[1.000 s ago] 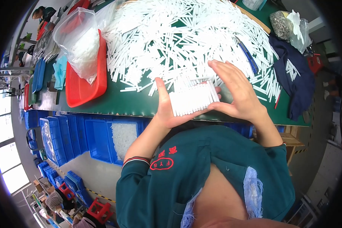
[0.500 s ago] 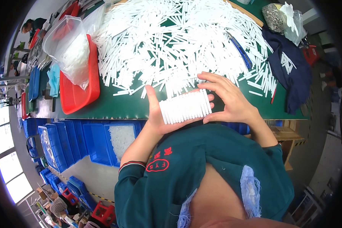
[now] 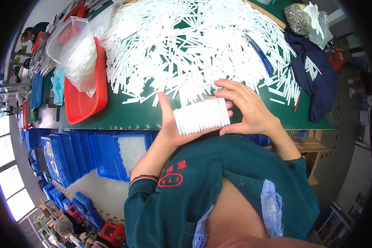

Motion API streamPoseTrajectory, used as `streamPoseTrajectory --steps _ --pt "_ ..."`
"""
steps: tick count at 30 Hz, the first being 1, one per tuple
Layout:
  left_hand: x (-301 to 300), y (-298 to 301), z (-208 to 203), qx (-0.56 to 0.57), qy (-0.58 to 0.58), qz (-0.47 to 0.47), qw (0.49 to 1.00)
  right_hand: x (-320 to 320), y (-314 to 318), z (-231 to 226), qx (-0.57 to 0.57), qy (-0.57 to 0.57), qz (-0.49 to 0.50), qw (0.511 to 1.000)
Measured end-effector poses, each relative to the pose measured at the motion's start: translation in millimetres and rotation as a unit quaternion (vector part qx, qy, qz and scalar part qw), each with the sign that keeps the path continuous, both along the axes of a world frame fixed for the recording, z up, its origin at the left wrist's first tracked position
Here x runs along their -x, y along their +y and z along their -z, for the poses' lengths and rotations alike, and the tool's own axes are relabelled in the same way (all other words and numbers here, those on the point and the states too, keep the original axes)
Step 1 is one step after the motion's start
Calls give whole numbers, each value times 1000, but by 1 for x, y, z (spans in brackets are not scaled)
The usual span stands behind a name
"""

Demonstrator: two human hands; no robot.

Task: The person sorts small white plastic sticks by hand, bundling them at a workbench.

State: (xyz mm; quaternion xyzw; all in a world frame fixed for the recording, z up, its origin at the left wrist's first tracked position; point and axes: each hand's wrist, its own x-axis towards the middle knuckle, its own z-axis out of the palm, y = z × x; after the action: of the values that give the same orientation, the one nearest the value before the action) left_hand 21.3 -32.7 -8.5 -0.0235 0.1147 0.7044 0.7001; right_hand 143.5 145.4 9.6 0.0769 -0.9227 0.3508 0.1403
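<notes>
White sticks (image 3: 201, 117) lie packed side by side in a neat row across the upturned palm of our left hand (image 3: 169, 129), which we hold at the near edge of the worktop (image 3: 132, 119). Our left thumb stands up at the row's left end, while the other fingers of that hand pass beneath the row and hold it, their tips showing past its right end. Our right hand (image 3: 254, 110) arches around that right end, its fingers curved and spread well away from the thumb, gripping nothing; we cannot tell whether the thumb touches the row's corner.

Beyond our hands, a broad heap of loose sticks (image 3: 165, 41) covers much of the green worktop, pointing every which way. To our right, a blue knife (image 3: 261, 58) rests on the heap, and farther over lies a dark blue cloth (image 3: 320, 97) with several loose sticks on it. To our left we have a red basket (image 3: 84, 110) with a clear bag (image 3: 79, 68) in it, whose white contents we cannot make out.
</notes>
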Motion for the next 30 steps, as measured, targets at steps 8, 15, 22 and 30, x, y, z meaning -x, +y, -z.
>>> streamPoseTrajectory --steps 8,15,22,30 --pt "-2 0 -6 2 -8 -1 1000 -1 -2 1 5 11 13 1000" --pt "-2 1 -6 -12 -2 8 1000 -2 -1 0 9 8 15 1000" --pt "1 -3 3 -96 -90 -52 990 -3 -6 -12 -110 42 -36 992" --pt "0 0 2 -73 -68 -37 994 -2 -21 -17 -190 53 -113 974"
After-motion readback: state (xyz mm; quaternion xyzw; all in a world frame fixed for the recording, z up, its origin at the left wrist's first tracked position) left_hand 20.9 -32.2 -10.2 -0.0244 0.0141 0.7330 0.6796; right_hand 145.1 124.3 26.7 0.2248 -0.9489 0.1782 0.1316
